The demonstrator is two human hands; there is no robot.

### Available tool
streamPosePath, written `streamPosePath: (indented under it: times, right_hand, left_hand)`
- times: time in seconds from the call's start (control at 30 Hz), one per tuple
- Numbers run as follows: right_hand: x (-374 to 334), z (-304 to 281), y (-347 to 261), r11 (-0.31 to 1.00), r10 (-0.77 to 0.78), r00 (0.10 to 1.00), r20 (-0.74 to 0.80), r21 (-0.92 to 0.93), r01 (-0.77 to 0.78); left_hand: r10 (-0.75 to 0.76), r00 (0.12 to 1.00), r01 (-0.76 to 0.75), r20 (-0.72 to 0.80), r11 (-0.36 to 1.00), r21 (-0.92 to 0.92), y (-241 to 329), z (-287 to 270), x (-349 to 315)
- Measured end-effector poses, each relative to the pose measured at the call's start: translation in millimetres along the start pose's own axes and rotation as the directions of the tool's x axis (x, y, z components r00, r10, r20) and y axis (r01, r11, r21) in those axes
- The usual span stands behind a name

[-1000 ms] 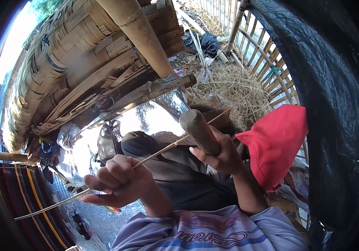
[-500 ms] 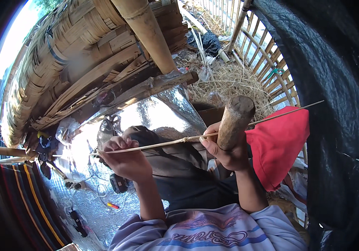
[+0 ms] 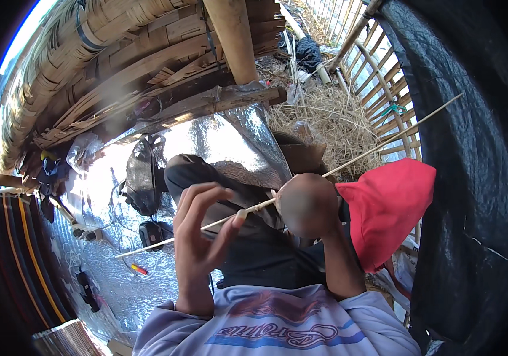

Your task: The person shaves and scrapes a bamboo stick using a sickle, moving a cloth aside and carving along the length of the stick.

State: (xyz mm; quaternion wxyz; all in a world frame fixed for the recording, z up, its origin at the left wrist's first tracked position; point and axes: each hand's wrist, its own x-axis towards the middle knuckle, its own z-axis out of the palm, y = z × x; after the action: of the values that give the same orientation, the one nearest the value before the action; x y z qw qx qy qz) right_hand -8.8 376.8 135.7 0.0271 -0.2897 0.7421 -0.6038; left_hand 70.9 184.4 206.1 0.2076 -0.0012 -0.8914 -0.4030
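A long thin bamboo stick [image 3: 260,207] with a knot slants across my lap, its right end higher. My left hand [image 3: 197,228] is raised beside its left part, fingers spread and thumb apart. The stick passes between thumb and fingers, and I cannot tell whether the thumb touches it. My right hand [image 3: 332,230] is closed round a thick wooden handle [image 3: 308,204], whose blurred round end points up and hides most of the fingers. The stick runs past this handle at the right hand. Whatever the handle belongs to is hidden.
Red cloth [image 3: 390,213] lies right of my right hand. A black bag [image 3: 143,178] and a small black box [image 3: 153,235] rest on silvery sheeting [image 3: 112,296]. Woven bamboo [image 3: 147,77] hangs ahead. Dry straw [image 3: 340,127], a bamboo fence [image 3: 387,77] and black plastic [image 3: 455,207] are rightward.
My left hand has turned upright and its fingers have spread off the stick. My right hand has lowered slightly, tipping the handle's end toward the view. The stick slants more steeply.
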Motion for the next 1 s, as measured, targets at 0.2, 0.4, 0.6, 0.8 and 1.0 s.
streamPosePath:
  times: [0.2,0.4,0.6,0.8,1.0]
  right_hand:
    - [-3.6,4.4,10.4,0.990,-0.127,0.990,-0.064,0.051,0.130]
    - [-25.7,-38.6,21.7,0.880,0.257,0.920,-0.295,0.466,-0.097]
    - [-7.3,-108.4,22.3,0.626,0.286,0.796,-0.533,0.733,0.266]
    - [5.2,-133.6,29.8,0.639,0.346,0.610,-0.712,0.656,0.403]
    - [36.5,-126.8,24.5,0.716,0.145,0.832,-0.536,0.637,0.286]
  left_hand:
    - [-0.167,0.711,0.369,0.683,0.915,-0.161,-26.1,30.9,-20.6]
    - [-0.365,0.774,0.498,0.518,0.856,-0.141,-34.6,44.6,-28.2]
    - [-0.485,0.754,0.549,0.443,0.836,-0.020,-80.0,62.7,-70.2]
    - [-0.389,0.856,0.415,0.340,0.910,-0.005,-93.8,74.2,-107.3]
    - [-0.341,0.867,0.373,0.364,0.928,-0.018,-101.4,77.6,-125.6]
